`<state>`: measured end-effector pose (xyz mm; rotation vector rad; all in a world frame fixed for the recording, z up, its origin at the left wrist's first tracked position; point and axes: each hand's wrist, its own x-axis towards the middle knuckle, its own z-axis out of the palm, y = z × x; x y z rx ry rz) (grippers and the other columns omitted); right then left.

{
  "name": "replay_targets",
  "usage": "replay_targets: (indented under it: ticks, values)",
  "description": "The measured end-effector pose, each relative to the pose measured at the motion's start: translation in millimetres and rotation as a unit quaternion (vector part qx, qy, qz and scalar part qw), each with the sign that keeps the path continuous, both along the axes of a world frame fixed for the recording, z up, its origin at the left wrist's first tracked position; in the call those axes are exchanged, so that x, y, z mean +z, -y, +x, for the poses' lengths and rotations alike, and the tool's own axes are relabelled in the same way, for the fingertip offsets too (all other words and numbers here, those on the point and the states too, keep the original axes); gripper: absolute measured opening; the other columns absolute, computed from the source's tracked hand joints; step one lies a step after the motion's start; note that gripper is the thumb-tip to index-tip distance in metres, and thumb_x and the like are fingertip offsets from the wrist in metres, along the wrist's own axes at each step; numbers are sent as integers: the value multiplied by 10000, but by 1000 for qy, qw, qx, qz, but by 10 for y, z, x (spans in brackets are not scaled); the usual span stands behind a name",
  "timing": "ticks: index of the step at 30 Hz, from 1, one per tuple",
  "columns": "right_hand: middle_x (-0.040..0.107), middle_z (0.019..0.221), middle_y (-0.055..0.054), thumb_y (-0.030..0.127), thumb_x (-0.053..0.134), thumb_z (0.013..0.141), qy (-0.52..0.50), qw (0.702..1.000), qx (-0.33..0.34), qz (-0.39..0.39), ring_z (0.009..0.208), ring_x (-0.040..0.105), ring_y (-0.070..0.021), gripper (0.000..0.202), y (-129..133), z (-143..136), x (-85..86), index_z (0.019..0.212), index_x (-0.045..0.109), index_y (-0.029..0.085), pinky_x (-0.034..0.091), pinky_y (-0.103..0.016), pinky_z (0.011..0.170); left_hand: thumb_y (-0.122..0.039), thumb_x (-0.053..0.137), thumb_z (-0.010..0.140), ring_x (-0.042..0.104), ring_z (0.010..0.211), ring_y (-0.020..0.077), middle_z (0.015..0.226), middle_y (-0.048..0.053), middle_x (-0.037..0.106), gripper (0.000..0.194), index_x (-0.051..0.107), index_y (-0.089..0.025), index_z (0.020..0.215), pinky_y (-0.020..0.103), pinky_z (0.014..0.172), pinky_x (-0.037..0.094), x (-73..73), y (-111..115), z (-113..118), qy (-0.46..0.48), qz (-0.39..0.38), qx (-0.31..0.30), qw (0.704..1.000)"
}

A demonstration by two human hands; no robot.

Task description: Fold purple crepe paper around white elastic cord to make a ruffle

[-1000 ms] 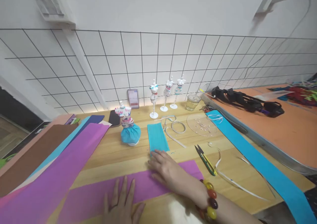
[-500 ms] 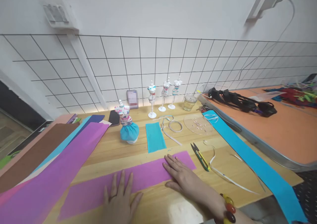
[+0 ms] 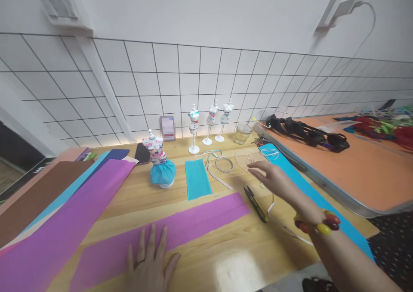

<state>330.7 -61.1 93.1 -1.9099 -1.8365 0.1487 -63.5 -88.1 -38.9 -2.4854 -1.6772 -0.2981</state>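
Observation:
A long purple fabric strip [image 3: 203, 220] lies across the front of the table. My left hand [image 3: 149, 262] rests flat on its left part, fingers spread. My right hand [image 3: 275, 180] is raised over the table, fingers stretched out and holding nothing visible, in front of a clear round dish [image 3: 239, 158] of small beads that it partly covers. Below that hand lie thread snips [image 3: 257, 206] with a yellow-green handle, beside a thin white ribbon [image 3: 298, 236]. A turquoise fabric rectangle [image 3: 197, 181] lies behind the purple strip.
A mini dress form in a turquoise skirt [image 3: 163, 172] stands left of centre. Three smaller white forms [image 3: 194, 128] and a glass jar [image 3: 242, 135] line the back. Fabric sheets [image 3: 64, 210] cover the left; a blue strip [image 3: 342, 227] and orange-topped surface [image 3: 371, 171] lie right.
My right hand has lifted off the purple strip and moved right and away from me, above the snips. The left hand stays on the fabric. The view has turned slightly right.

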Motion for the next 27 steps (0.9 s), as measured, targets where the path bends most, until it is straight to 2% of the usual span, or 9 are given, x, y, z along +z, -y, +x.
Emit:
replay_targets:
  ticks: [3, 5, 6, 10, 12, 15, 20, 24, 27]
  values:
    - [702, 862, -65, 454, 444, 843, 29, 987, -130, -85, 779, 631, -226, 322, 252, 355, 28, 793, 668, 228, 440, -300, 641, -474, 360, 844, 291, 1293, 389, 1373, 174, 411, 549, 516, -158, 1265, 624, 1002, 199, -44, -15, -13, 12, 14, 3, 1000]
    - [672, 672, -63, 492, 444, 818, 41, 964, -198, -171, 625, 610, -224, 363, 433, 488, -110, 663, 628, 220, 374, -293, 512, -470, 371, 840, 290, 1290, 400, 1365, 177, 423, 546, 528, -151, 1255, 620, 995, 218, -62, -26, -27, 12, 17, -3, 1000]
    - [660, 640, -65, 495, 458, 801, 38, 953, -231, -193, 606, 603, -229, 359, 500, 527, -210, 636, 613, 216, 354, -292, 492, -470, 379, 838, 288, 1289, 402, 1362, 177, 427, 544, 531, -152, 1253, 619, 993, 225, -69, -31, -35, 13, 18, -7, 1000]
    - [691, 834, -113, 426, 482, 777, 17, 941, -283, -186, 735, 628, -268, 297, 555, 567, -598, 865, 632, 186, 381, -298, 538, -465, 388, 846, 252, 1309, 383, 1362, 159, 432, 519, 535, -173, 1249, 614, 994, 230, -106, -36, -72, 24, 29, -15, 999]
    - [686, 887, -135, 384, 483, 768, 7, 940, -290, -177, 784, 629, -275, 295, 503, 567, -705, 913, 627, 172, 388, -301, 562, -454, 381, 853, 228, 1321, 369, 1361, 150, 436, 504, 535, -181, 1248, 610, 997, 232, -120, -28, -79, 33, 39, -17, 999]
    - [686, 849, -134, 336, 478, 753, -12, 945, -279, -169, 756, 625, -266, 236, 453, 586, -740, 819, 636, 173, 385, -302, 564, -437, 377, 860, 191, 1338, 350, 1369, 136, 429, 494, 524, -181, 1257, 593, 1012, 232, -114, -4, -72, 52, 46, -24, 997]
    - [690, 814, -89, 376, 428, 776, -74, 960, -222, -152, 699, 615, -216, 274, 575, 600, -628, 806, 619, 182, 403, -279, 542, -392, 348, 881, 207, 1340, 326, 1370, 158, 420, 492, 512, -123, 1258, 560, 1029, 263, -43, 31, -60, 133, 61, -51, 988]
    - [680, 685, -67, 425, 413, 782, -123, 965, -169, -156, 642, 608, -194, 311, 739, 510, -540, 686, 588, 186, 420, -267, 532, -353, 379, 883, 259, 1327, 296, 1366, 134, 431, 475, 461, -128, 1293, 515, 1020, 334, 4, 47, -22, 171, 49, -93, 980]
    - [688, 684, -70, 460, 390, 805, -142, 965, -155, -156, 626, 614, -187, 364, 807, 446, -492, 669, 586, 185, 435, -260, 531, -327, 427, 872, 300, 1311, 282, 1345, 121, 457, 466, 445, -138, 1298, 483, 1003, 375, 60, 80, 54, 184, 58, -133, 972]
